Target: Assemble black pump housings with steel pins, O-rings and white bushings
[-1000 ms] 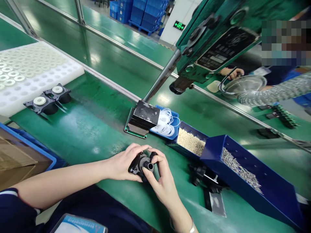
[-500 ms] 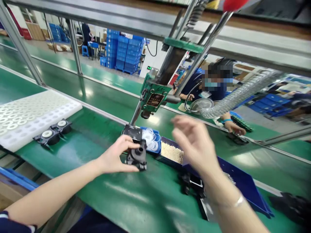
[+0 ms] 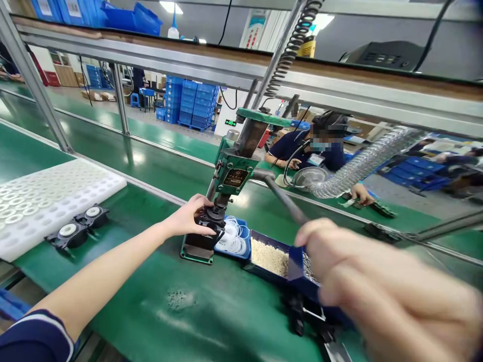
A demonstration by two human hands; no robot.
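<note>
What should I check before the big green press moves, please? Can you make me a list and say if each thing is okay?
1. Left hand holding the black part: ok.
2. Black part under the tip of the press: ok.
3. Black part sitting flat and straight: cannot tell, fingers and shadow hide it.
4. Right hand on the lever: ok, though blurry.
5. Left fingers well away from the press tip: not ok, they look very close.
6. White rings in their blue tray, out from under the tip: ok.
</note>
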